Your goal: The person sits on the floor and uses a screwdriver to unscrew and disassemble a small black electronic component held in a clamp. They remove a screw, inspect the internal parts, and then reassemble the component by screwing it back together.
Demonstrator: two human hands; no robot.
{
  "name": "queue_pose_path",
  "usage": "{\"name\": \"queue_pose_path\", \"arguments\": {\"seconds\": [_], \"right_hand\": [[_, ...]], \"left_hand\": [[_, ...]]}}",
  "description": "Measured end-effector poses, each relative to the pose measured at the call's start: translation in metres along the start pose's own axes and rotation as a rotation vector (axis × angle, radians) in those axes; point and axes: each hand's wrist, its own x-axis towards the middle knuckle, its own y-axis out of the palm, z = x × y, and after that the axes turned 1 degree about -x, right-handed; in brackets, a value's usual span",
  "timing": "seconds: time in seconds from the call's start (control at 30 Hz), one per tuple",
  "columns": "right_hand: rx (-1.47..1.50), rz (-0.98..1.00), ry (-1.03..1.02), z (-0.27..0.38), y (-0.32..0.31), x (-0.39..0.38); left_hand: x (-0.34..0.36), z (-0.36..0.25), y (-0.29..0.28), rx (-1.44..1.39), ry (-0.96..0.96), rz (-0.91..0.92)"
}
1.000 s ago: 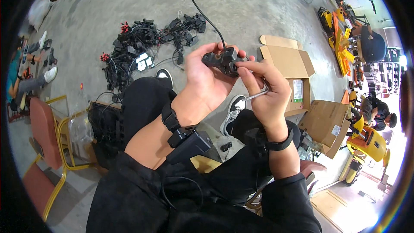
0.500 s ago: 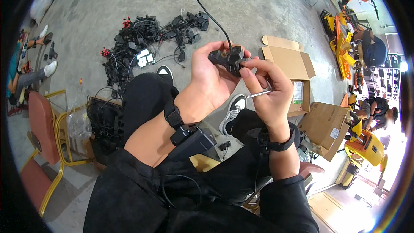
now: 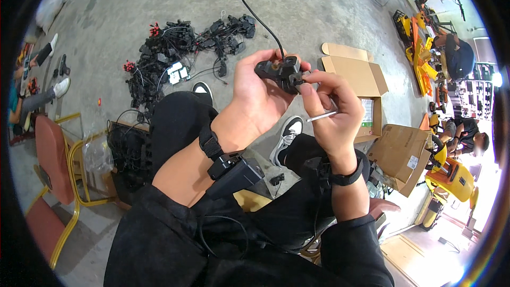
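A small black device (image 3: pixel 280 72) with a short cable (image 3: pixel 261 21) rests in the grip of my left hand (image 3: pixel 256 87), its fingers wrapped round the far side. The cable curves up and away to a small reddish tip. At the device's right end, the thumb and forefinger of my right hand (image 3: pixel 336 106) pinch at a small part, too hidden to name. A thin metal rod (image 3: pixel 322 116), perhaps a tool shaft, is tucked in the curled fingers of that same hand and points left. Both wrists carry black straps with boxy units.
On the floor ahead lies a heap of black cabled parts (image 3: pixel 170 53) with red tips. An open cardboard box (image 3: pixel 356 69) and a closed one (image 3: pixel 399 151) stand to the right. Reddish chairs (image 3: pixel 54 159) are at left, beside a box of black cables (image 3: pixel 127 151). Other people sit at both sides.
My hands and the device stay almost in place, with a slight shift of the right fingers and the rod. At far left, another person's hand has moved and a dark flat object shows there.
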Motion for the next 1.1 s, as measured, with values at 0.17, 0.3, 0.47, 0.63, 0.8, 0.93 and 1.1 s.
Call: {"name": "queue_pose_path", "arguments": {"seconds": [0.17,0.3,0.47,0.63,0.8,0.93,1.1], "right_hand": [[0.005,0.007,0.006,0.0022,0.0001,0.0006],[0.012,0.035,0.018,-0.0013,-0.0001,0.0013],[0.008,0.068,0.062,-0.0031,0.0004,0.003],[-0.053,0.012,-0.022,-0.0026,-0.0012,0.0015],[-0.04,-0.11,-0.102,-0.0066,-0.0023,-0.0017],[-0.234,-0.064,-0.414,-0.0011,-0.0088,-0.0022],[-0.382,0.172,-0.692,-0.0011,-0.0032,0.0019]], "left_hand": [[-0.0017,-0.0035,-0.0013,0.018,-0.025,0.031],[-0.0039,-0.0014,0.0062,0.062,0.012,-0.092],[-0.0017,-0.0029,0.0041,0.072,0.022,-0.095],[-0.0015,-0.0035,0.0042,0.061,-0.027,-0.022],[-0.0031,-0.0042,0.0065,0.015,-0.031,0.009],[0.0032,-0.0066,0.0078,-0.045,0.072,-0.104],[0.0044,-0.0071,-0.0002,-0.095,0.052,0.054]]}}
